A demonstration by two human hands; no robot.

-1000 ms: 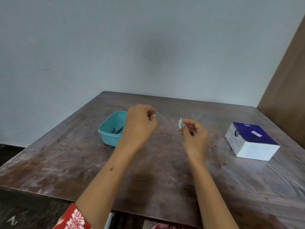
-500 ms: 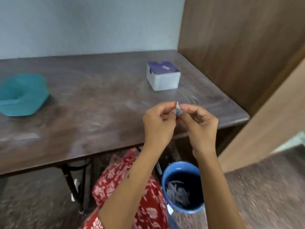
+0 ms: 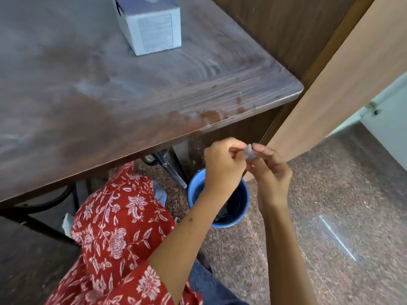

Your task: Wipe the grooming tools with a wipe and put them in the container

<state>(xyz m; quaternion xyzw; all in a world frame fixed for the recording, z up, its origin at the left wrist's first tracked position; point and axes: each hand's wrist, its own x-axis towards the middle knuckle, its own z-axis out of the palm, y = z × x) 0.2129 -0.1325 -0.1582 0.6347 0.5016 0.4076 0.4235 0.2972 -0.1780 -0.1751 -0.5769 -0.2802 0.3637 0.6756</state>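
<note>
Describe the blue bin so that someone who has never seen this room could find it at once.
Start at the dark wooden table and go to its rounded near corner beside the wooden panel. On the speckled floor just below that corner stands the blue bin, round and open-topped, with dark scraps inside. It is the only blue round vessel there, directly under the left hand and right hand.

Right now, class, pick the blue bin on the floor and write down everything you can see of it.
The bin is a round, blue, open-topped tub, plastic by its look. It stands upright on the speckled floor, just past the table corner and beside the person's knee. Dark scraps lie inside, too blurred to name. The left forearm crosses in front and hides part of its rim. Both hands pinch a small packet above it. Nothing seen touches the bin but the floor.
</note>
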